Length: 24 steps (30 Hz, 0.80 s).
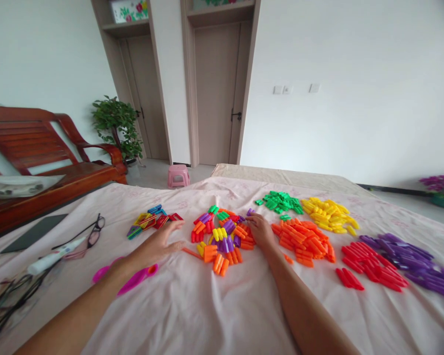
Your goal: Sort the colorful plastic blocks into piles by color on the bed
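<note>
On the cloth lies a mixed pile of short plastic pieces (219, 234) in orange, purple, red, yellow and green. My left hand (162, 245) hovers at the pile's left side, thumb and fingers apart, with nothing in it. At the pile's upper right edge, my right hand (261, 230) has its fingers bent together at a small purple plastic piece (250, 212). Single-colour heaps lie to the right: green pieces (282, 202), yellow pieces (329, 215), orange pieces (303, 240), red pieces (372, 266) and purple pieces (410, 264).
Left of the pile are coloured framed tiles (148, 221) and a magenta plastic item (137, 279), partly behind my left forearm. Glasses (94, 231), a white tube (55, 256) and a dark flat sheet (33, 233) lie farther left. Beyond stand a pink stool (178, 176) and a wooden bench (52, 148).
</note>
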### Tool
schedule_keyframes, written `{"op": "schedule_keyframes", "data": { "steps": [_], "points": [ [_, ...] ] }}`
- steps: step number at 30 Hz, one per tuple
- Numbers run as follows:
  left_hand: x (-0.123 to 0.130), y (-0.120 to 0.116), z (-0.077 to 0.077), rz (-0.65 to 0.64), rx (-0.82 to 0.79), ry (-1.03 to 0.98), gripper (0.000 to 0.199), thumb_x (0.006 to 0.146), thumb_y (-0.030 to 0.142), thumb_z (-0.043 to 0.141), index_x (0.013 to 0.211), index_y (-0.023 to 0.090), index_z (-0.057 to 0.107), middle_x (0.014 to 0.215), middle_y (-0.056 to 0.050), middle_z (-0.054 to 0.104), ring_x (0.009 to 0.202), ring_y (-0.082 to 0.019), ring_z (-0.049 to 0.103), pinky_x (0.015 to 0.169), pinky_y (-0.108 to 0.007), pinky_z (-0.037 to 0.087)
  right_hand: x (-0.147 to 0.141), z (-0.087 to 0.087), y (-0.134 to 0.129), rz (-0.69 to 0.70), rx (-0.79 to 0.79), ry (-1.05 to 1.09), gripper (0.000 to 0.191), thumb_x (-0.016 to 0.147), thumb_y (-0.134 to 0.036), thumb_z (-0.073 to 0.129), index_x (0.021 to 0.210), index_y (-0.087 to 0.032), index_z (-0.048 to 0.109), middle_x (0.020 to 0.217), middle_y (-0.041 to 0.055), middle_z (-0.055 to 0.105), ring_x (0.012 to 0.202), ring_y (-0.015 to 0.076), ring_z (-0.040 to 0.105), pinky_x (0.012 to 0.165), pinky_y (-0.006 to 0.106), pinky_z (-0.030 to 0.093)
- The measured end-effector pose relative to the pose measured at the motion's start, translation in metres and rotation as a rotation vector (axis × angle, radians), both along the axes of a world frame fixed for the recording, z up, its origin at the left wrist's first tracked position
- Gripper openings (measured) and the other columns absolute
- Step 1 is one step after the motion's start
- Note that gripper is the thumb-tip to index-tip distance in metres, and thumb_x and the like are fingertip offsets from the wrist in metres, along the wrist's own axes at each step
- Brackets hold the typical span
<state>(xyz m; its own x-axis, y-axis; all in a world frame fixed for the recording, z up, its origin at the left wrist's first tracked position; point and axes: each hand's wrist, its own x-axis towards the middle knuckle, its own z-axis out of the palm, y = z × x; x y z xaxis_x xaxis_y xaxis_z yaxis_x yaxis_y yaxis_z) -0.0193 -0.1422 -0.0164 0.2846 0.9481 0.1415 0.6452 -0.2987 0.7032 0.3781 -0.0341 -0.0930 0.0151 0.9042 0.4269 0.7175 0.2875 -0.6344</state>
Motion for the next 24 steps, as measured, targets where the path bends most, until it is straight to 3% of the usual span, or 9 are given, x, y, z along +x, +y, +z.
{"op": "schedule_keyframes", "data": {
  "steps": [5, 8, 14, 17, 20, 24],
  "points": [
    [-0.011, -0.033, -0.053, -0.025, 0.251, 0.382, 0.066, 0.1, 0.053, 0.051, 0.16, 0.026, 0.046, 0.162, -0.014, 0.054, 0.15, -0.031, 0.049, 0.125, -0.051, 0.041, -0.001, 0.0, 0.0, -0.021, -0.026, 0.018, 0.035, 0.091, -0.023, 0.053, 0.109, -0.023, 0.083, 0.139, 0.0097, 0.07, 0.127, 0.0252, 0.066, 0.115, 0.039, 0.047],
    [-0.025, -0.036, -0.068, -0.024, 0.368, 0.54, 0.068, 0.101, 0.054, 0.05, 0.162, 0.025, 0.044, 0.163, -0.014, 0.053, 0.15, -0.032, 0.05, 0.124, -0.053, 0.04, -0.001, 0.001, -0.001, -0.02, -0.024, 0.013, 0.035, 0.091, -0.024, 0.054, 0.11, -0.023, 0.083, 0.138, 0.0097, 0.07, 0.127, 0.0254, 0.066, 0.115, 0.04, 0.047],
    [-0.044, -0.015, -0.05, 0.049, 0.318, 0.671, 0.054, 0.102, 0.045, 0.052, 0.151, 0.023, 0.059, 0.156, -0.011, 0.061, 0.146, -0.031, 0.054, 0.124, -0.054, 0.039, -0.002, 0.003, -0.003, -0.011, -0.009, 0.035, 0.035, 0.091, -0.024, 0.053, 0.108, -0.022, 0.083, 0.135, 0.0106, 0.072, 0.125, 0.0261, 0.067, 0.114, 0.041, 0.048],
    [-0.033, -0.013, -0.046, 0.071, 0.355, 0.67, 0.047, 0.099, 0.037, 0.057, 0.144, 0.024, 0.064, 0.151, -0.011, 0.065, 0.14, -0.031, 0.057, 0.121, -0.053, 0.042, -0.003, 0.005, -0.004, -0.017, -0.013, 0.041, 0.035, 0.089, -0.023, 0.054, 0.107, -0.022, 0.083, 0.133, 0.0102, 0.073, 0.124, 0.0263, 0.068, 0.113, 0.041, 0.049],
    [-0.013, -0.014, -0.044, -0.017, 0.363, 0.614, 0.042, 0.1, 0.027, 0.055, 0.14, 0.026, 0.065, 0.144, -0.009, 0.068, 0.132, -0.025, 0.062, 0.114, -0.045, 0.048, -0.002, 0.005, -0.005, -0.016, -0.011, 0.039, 0.034, 0.089, -0.024, 0.054, 0.107, -0.023, 0.083, 0.133, 0.0096, 0.073, 0.125, 0.0265, 0.067, 0.113, 0.041, 0.049],
    [0.003, -0.012, -0.034, -0.071, 0.303, 0.603, 0.021, 0.1, 0.024, 0.054, 0.114, 0.024, 0.07, 0.116, -0.006, 0.073, 0.111, -0.023, 0.067, 0.098, -0.038, 0.053, -0.001, 0.002, -0.004, -0.005, 0.001, 0.031, 0.035, 0.091, -0.025, 0.053, 0.109, -0.021, 0.083, 0.135, 0.0113, 0.072, 0.125, 0.0268, 0.067, 0.114, 0.041, 0.049]
  ]
}}
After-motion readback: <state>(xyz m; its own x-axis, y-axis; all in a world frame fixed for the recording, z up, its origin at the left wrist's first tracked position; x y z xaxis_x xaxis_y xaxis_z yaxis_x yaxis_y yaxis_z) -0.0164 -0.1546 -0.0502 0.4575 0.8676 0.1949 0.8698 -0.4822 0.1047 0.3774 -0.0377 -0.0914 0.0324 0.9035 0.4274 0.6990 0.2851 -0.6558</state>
